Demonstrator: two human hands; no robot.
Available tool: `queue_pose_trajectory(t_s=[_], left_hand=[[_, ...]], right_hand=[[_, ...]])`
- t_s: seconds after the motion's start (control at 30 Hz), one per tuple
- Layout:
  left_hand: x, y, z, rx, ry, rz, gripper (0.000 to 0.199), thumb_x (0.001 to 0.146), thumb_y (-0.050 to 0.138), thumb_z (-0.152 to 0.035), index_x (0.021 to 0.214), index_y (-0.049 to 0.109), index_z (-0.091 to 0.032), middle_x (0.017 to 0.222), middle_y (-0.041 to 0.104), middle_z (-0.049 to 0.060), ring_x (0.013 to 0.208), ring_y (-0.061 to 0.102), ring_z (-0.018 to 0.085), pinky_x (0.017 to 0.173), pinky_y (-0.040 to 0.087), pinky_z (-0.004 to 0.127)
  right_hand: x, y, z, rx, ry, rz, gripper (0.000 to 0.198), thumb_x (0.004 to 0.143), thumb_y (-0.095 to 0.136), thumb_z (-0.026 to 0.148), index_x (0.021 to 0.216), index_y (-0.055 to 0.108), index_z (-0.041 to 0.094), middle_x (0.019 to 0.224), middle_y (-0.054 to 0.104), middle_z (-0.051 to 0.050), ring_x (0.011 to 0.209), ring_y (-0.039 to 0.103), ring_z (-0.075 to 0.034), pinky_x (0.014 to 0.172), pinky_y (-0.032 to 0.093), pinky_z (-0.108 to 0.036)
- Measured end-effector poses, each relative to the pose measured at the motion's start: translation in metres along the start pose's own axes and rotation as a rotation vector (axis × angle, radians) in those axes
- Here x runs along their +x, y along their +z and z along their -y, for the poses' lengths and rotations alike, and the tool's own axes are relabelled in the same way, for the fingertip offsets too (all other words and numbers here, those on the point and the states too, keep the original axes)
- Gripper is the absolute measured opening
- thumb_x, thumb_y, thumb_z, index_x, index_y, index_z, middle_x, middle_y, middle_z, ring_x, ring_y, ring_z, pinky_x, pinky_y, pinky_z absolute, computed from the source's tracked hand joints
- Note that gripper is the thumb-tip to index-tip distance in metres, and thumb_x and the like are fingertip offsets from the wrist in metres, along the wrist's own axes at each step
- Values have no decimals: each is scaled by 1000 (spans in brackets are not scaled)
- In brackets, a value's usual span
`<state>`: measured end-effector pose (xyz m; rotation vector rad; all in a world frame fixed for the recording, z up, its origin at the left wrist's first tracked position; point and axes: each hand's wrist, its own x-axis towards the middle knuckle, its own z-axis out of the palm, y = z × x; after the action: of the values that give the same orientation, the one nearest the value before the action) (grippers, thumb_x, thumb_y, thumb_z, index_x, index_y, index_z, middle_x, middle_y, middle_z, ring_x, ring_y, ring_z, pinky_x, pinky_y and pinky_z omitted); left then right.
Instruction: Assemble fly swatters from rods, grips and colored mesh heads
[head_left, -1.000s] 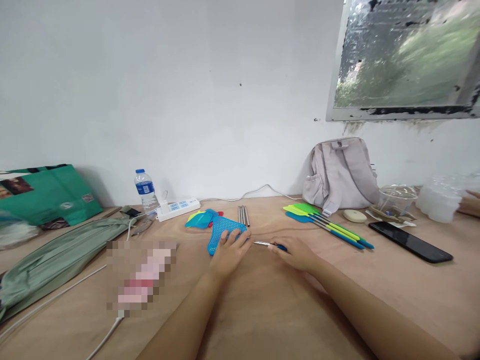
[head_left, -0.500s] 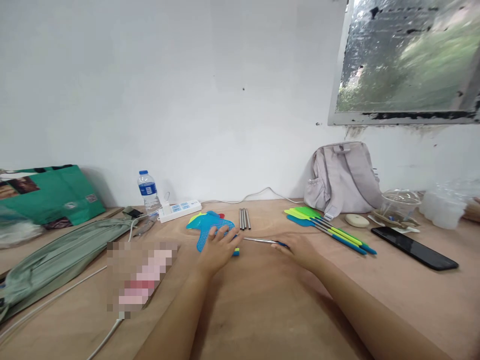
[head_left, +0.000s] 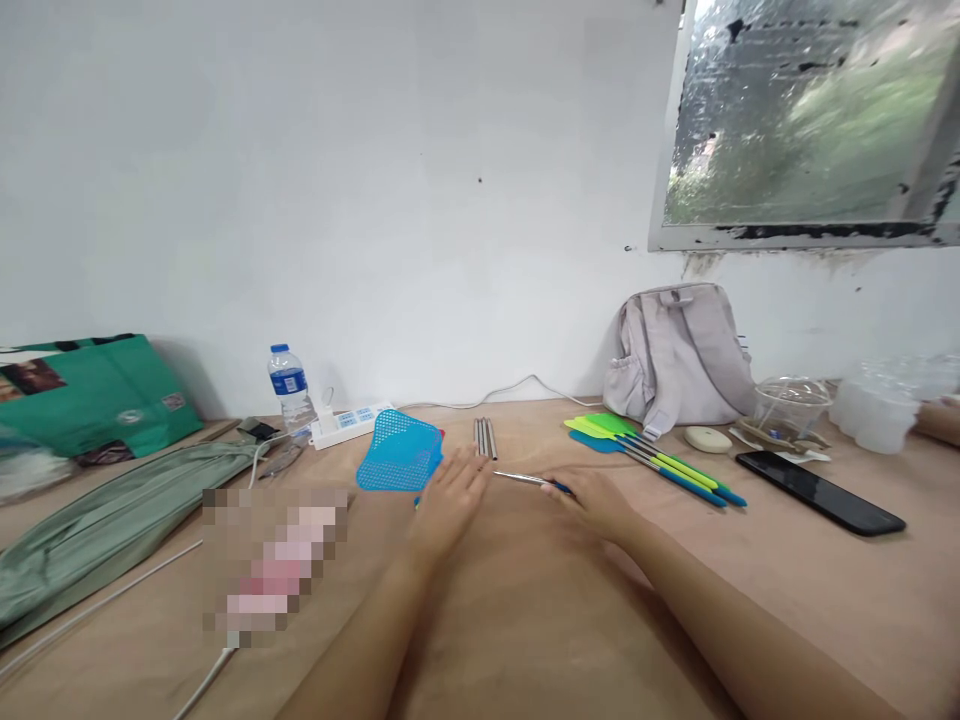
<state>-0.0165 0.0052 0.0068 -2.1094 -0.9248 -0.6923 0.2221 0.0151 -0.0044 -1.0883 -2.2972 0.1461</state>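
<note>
My left hand [head_left: 453, 490] is closed at the right edge of a blue mesh fly swatter head [head_left: 400, 452], which is tilted up from the table; the thumb is hidden. Bits of red and yellow show behind and below this head. My right hand [head_left: 589, 497] grips the dark blue handle [head_left: 559, 488] of a thin metal rod [head_left: 519, 478], whose bare end points left toward my left fingers. Beyond the hands, several short metal rods [head_left: 485, 438] lie side by side. To the right, several fly swatters [head_left: 660, 462] in green, yellow and blue lie together.
A grey backpack [head_left: 679, 360] leans on the wall, with a round white case [head_left: 707, 439] and black phone [head_left: 817, 492] before it. At left are a water bottle [head_left: 291, 390], power strip [head_left: 349, 425], green bag [head_left: 97, 400], grey-green cloth case [head_left: 135, 520] and blurred pink item [head_left: 277, 565].
The blue head has turned and tilted up to the left. My left hand's spread fingers have drawn together at its edge. My right hand has kept its grip; the view shifted slightly.
</note>
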Motion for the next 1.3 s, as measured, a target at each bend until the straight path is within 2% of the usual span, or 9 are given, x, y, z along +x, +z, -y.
queue_pose_trajectory(t_s=[0.13,0.3,0.47,0.7,0.87,1.03,1.3], left_hand=[[5,4,-11,-3,86,164,25,84,39,-10,104,52,-15,95,60,6,87,54,17,79,38,30],[3,2,2,47,206,156,28,82,41,-5,108,48,-13,93,59,6,85,54,17,72,37,28],[4,-7,13,58,177,211,28,80,44,-5,105,48,-16,86,58,3,80,54,16,70,36,28],[0,-31,31,134,135,182,25,81,40,-3,96,50,-20,82,57,1,76,54,15,68,37,26],[-9,-25,44,184,126,159,28,82,37,-4,98,51,-21,86,59,2,75,55,15,65,38,26],[-13,-21,47,175,94,147,31,81,38,-4,101,51,-23,87,59,2,76,56,16,59,37,26],[-17,-16,54,166,105,138,32,80,41,-4,104,50,-22,87,59,2,75,53,17,60,36,27]], right_hand=[[1,5,8,27,-17,24,34,87,36,38,105,59,22,100,66,-7,90,60,-21,76,46,-33],[5,2,7,26,-44,33,36,87,36,42,106,60,24,105,64,-5,95,59,-21,81,45,-35],[5,0,2,-7,-60,16,36,87,36,42,107,59,23,105,64,-6,95,58,-21,82,45,-35],[4,-6,-10,-46,-74,22,36,86,37,42,104,61,22,102,65,-7,93,59,-21,80,46,-34],[4,-11,-14,-56,-70,41,37,86,36,43,104,61,21,105,64,-7,96,58,-21,81,45,-35],[3,-14,-19,-50,-28,59,40,85,36,46,104,61,22,107,63,-7,98,57,-22,83,45,-36],[3,-18,-20,-73,-25,77,41,86,34,47,104,61,22,106,63,-6,99,57,-22,83,44,-35]])
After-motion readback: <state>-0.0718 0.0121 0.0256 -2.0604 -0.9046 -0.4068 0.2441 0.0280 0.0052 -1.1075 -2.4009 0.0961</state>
